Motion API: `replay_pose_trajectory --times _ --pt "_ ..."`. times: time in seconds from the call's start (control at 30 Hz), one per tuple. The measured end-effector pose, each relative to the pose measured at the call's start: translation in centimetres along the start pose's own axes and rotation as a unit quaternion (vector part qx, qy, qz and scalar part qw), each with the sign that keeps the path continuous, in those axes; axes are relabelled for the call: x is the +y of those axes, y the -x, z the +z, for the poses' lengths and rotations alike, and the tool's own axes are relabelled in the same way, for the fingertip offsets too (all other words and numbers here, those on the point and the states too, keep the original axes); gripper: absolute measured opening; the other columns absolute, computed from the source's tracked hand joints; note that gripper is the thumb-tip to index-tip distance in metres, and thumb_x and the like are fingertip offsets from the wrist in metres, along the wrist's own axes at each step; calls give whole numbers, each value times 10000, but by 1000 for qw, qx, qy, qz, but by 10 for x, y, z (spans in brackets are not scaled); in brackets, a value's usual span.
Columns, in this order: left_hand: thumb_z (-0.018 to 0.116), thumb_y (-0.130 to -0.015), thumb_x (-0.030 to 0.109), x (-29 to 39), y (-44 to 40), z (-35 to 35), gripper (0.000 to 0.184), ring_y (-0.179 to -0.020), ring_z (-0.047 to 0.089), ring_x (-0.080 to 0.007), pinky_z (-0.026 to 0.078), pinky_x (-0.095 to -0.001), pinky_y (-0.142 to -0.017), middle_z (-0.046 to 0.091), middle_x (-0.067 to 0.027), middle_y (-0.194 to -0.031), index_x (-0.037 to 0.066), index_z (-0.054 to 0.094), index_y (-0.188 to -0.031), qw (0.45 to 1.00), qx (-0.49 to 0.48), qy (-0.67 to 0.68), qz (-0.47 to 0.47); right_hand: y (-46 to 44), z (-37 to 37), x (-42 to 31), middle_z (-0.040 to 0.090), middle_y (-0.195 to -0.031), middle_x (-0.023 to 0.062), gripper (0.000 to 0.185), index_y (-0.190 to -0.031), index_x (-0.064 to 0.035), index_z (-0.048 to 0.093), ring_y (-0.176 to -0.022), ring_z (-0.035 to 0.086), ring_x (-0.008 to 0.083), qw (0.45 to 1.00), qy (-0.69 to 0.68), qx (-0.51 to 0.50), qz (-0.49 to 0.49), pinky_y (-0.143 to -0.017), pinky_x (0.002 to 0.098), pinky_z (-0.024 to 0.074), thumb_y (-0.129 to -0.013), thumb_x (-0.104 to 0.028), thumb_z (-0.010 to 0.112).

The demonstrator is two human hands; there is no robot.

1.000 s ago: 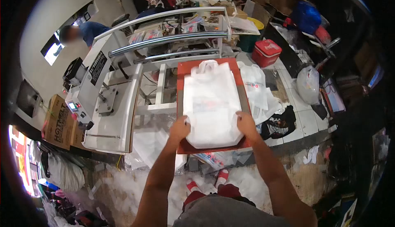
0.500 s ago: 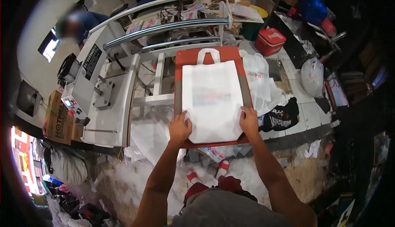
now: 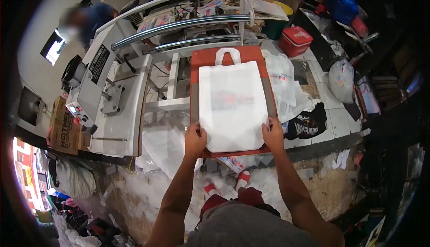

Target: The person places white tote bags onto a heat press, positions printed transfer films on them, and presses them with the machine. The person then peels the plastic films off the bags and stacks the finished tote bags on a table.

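A white tote bag lies flat on a red press board, its loop handle at the far end. A faint coloured print shows through its middle. My left hand is at the bag's lower left edge, fingers curled at the border and thumb on the near side. At the lower right edge, my right hand grips in the same way. Fingertips of both hands are partly hidden at the bag's border.
A heat press machine with metal rails stands left of the board. To the right are printed white bags, a black cloth and a red cooler box. Another person is at the far left. Scraps litter the floor.
The bag's bottom corners, slanted before, now lie squarer and flatter on the board. Both hands remain at the lower side edges. The view has shifted slightly.
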State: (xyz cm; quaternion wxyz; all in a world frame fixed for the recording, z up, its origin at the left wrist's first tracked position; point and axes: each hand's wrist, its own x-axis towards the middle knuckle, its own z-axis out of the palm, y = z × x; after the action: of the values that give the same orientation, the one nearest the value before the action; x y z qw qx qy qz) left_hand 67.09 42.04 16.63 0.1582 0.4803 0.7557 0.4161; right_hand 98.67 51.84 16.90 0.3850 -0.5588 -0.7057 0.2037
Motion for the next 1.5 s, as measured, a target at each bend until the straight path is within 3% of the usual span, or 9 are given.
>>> replay_pose_trajectory --times 0.53,1.1,1.17,1.23,1.33,1.37,1.4,1.47,1.5 --pt "704 -815 134 19 2 2 317 -774 662 -184 540 -331 -737 693 -115 -872 -25 641 -1083 994 64 37 -80 3 0 -6 570 -1032 228 431 -1142 23 564 -968 580 382 1000 -11 7 12 -852 454 490 -789 -170 716" --pt "657 -830 128 22 9 -10 281 -790 661 -235 541 -344 -736 684 -151 -910 -16 633 -1071 993 2 83 -79 3 -8 -14 617 -935 161 339 -1040 17 646 -784 624 296 1000 -15 -11 23 -730 383 515 -788 -180 756" --pt "613 -873 87 31 10 -20 210 -755 639 -184 517 -304 -714 685 -118 -891 -13 627 -1058 992 104 34 61 10 -3 2 634 -922 132 281 -1016 17 654 -746 625 247 988 -127 81 28 -699 348 511 -859 -209 714" --pt "579 -907 60 84 35 -67 142 -752 599 -151 485 -272 -698 662 -96 -892 -25 617 -1013 982 -24 187 -19 19 -25 24 651 -900 116 246 -984 13 655 -744 619 206 975 -94 151 135 -689 329 498 -917 -224 655" --pt "562 -970 217 154 108 -142 242 -860 593 -256 501 -407 -799 607 -152 -988 -21 591 -942 844 -271 464 12 70 -26 101 667 -862 115 254 -964 15 649 -744 622 212 945 -82 148 280 -689 324 488 -937 -235 618" --pt "610 -930 330 175 101 -122 335 -847 606 -307 518 -453 -745 592 -199 -978 5 581 -853 583 -352 704 203 97 -11 121 664 -845 120 258 -951 20 641 -735 623 225 946 -64 115 296 -671 334 484 -941 -235 603" --pt "606 -913 360 206 110 -129 352 -840 619 -329 527 -441 -697 600 -212 -976 32 574 -790 501 -367 757 201 123 5 137 661 -828 125 264 -938 24 633 -725 625 238 946 -47 80 310 -653 344 480 -946 -236 589" --pt "626 -929 336 252 134 -120 520 -852 691 -342 578 -455 -627 604 -279 -1098 -118 540 -1168 456 -188 856 158 167 48 144 654 -788 123 266 -912 19 638 -706 620 237 965 -6 48 258 -633 361 476 -949 -238 582" --pt "626 -929 336 254 138 -130 520 -852 691 -342 578 -455 -627 604 -279 -1098 -118 540 -1168 458 -183 857 147 184 69 150 646 -749 120 272 -886 14 643 -687 616 237 981 27 30 192 -613 379 472 -951 -241 576"
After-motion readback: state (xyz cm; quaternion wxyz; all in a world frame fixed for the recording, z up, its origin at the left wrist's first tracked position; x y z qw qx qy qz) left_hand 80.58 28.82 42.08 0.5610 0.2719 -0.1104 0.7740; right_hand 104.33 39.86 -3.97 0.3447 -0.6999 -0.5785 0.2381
